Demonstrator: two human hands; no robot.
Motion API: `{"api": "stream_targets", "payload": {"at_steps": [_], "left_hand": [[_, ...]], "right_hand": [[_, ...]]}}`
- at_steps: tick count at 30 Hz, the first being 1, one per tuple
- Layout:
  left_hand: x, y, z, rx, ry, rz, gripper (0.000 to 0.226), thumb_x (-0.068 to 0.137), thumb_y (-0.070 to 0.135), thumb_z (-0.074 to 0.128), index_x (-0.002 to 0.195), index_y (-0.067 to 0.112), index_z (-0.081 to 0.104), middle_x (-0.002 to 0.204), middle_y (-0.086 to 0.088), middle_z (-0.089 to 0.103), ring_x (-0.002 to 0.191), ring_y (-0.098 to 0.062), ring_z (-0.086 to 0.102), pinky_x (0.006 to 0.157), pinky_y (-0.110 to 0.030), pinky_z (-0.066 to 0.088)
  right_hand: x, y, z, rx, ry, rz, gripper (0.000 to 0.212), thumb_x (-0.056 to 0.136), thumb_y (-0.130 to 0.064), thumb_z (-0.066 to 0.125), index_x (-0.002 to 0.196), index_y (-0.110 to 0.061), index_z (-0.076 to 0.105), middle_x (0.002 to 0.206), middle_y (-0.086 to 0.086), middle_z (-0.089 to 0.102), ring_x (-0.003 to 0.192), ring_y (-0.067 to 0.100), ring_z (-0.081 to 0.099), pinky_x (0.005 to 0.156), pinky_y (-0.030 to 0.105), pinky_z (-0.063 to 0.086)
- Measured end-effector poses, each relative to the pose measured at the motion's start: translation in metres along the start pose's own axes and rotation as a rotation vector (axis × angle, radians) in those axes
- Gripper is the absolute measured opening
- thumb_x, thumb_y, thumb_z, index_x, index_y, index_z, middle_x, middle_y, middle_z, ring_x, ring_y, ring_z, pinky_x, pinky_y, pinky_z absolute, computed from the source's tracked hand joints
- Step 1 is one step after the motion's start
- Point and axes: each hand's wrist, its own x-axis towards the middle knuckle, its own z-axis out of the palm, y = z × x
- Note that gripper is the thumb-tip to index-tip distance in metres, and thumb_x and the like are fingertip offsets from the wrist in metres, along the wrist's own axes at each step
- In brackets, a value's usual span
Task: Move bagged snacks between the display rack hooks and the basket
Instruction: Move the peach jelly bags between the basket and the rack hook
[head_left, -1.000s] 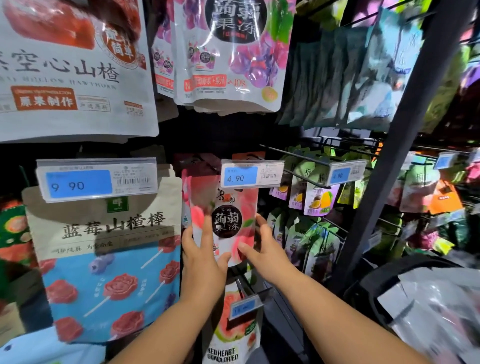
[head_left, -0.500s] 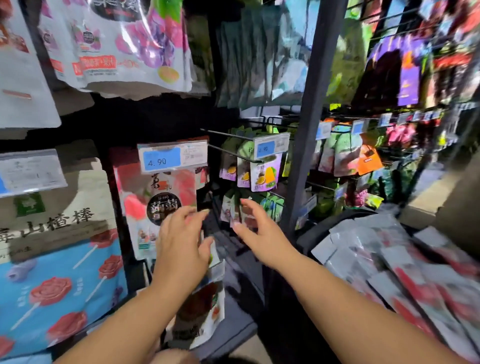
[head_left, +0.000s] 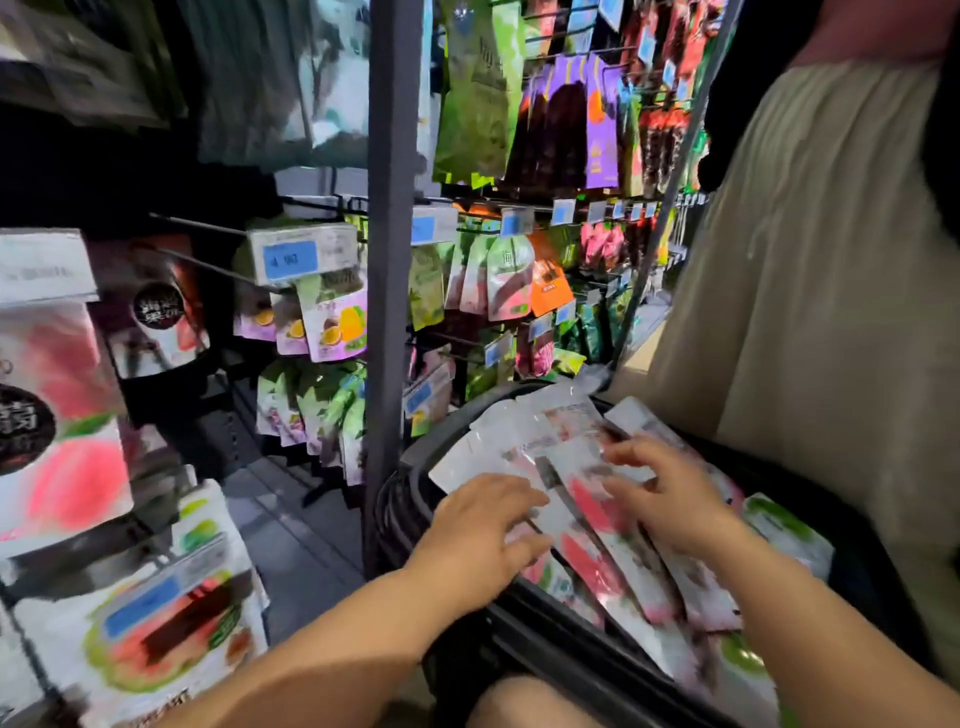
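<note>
A black basket (head_left: 415, 499) at lower right holds several flat white-and-pink snack bags (head_left: 597, 525) lying fanned out. My left hand (head_left: 483, 535) rests on the left edge of the pile, fingers spread and fairly straight. My right hand (head_left: 660, 488) lies over the bags further right, fingers slightly bent and touching the top ones. Motion blur hides whether either hand pinches a bag. On the rack at left, a pink peach jelly bag (head_left: 57, 415) hangs from a hook under a price tag.
A dark upright rack post (head_left: 389, 260) stands just left of the basket. Hooks with green, purple and orange snack bags (head_left: 504, 280) fill the rack behind. Another person in a beige garment (head_left: 810, 291) stands close on the right. A guava bag (head_left: 171, 618) hangs low left.
Both hands left the peach jelly bag on the hook and swung right and down onto the bags in the basket. The view turned right with them.
</note>
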Motion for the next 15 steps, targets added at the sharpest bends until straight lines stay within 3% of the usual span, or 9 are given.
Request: {"api": "stream_targets", "payload": {"at_steps": [3,5,6,8,10,12,15], "left_hand": [[0.001,-0.005,0.019,0.133,0.008,0.066,0.068,0.082,0.070,0.028,0.136,0.038,0.053,0.146,0.015,0.046,0.142,-0.010,0.031,0.113,-0.030,0.017],[0.001,-0.007,0.023,0.144,0.054,0.087,0.072,0.081,0.072,0.020,0.134,0.038,0.055,0.144,0.015,0.049,0.140,-0.011,0.036,0.111,-0.031,0.019],[0.002,-0.008,0.024,0.155,0.050,0.088,0.075,0.080,0.073,0.017,0.136,0.039,0.053,0.146,0.016,0.047,0.141,-0.009,0.034,0.113,-0.031,0.017],[0.001,-0.011,0.027,0.193,0.027,0.087,0.081,0.080,0.080,0.009,0.137,0.041,0.050,0.150,0.019,0.041,0.142,-0.006,0.030,0.114,-0.030,0.014],[0.000,-0.012,0.029,0.209,0.056,0.101,0.081,0.085,0.080,0.004,0.133,0.041,0.055,0.145,0.017,0.048,0.138,-0.008,0.039,0.111,-0.028,0.015],[-0.001,-0.012,0.029,0.229,0.079,0.112,0.071,0.090,0.074,0.010,0.128,0.040,0.059,0.140,0.015,0.054,0.132,-0.009,0.047,0.108,-0.026,0.015],[-0.001,-0.010,0.030,0.225,0.042,0.105,0.071,0.087,0.073,0.012,0.134,0.041,0.054,0.146,0.018,0.046,0.138,-0.006,0.037,0.112,-0.026,0.012]], "right_hand": [[-0.005,0.035,-0.015,-0.046,0.066,0.106,0.032,0.080,-0.022,0.080,0.110,-0.019,0.069,0.110,-0.006,0.059,0.106,0.011,0.056,0.082,0.016,0.037],[-0.001,0.053,-0.020,-0.049,0.088,0.152,0.040,0.079,-0.017,0.081,0.117,-0.011,0.068,0.112,-0.001,0.058,0.107,0.014,0.055,0.078,0.005,0.036],[0.003,0.061,-0.022,-0.060,0.093,0.177,0.046,0.080,-0.018,0.081,0.122,-0.010,0.066,0.115,0.002,0.058,0.110,0.017,0.056,0.083,0.005,0.038],[0.010,0.076,-0.023,-0.103,0.116,0.242,0.052,0.080,-0.030,0.080,0.127,-0.016,0.063,0.126,0.005,0.058,0.115,0.022,0.056,0.096,0.025,0.044],[0.014,0.089,-0.022,-0.094,0.123,0.305,0.055,0.080,-0.041,0.078,0.129,-0.022,0.060,0.134,0.006,0.056,0.117,0.023,0.057,0.097,0.034,0.046],[0.014,0.094,-0.021,-0.028,0.117,0.373,0.062,0.081,-0.046,0.077,0.134,-0.022,0.056,0.140,0.003,0.053,0.120,0.023,0.056,0.097,0.033,0.047],[0.012,0.097,-0.020,0.051,0.123,0.430,0.063,0.082,-0.047,0.076,0.136,-0.022,0.055,0.140,0.000,0.055,0.118,0.020,0.058,0.090,0.028,0.043]]}}
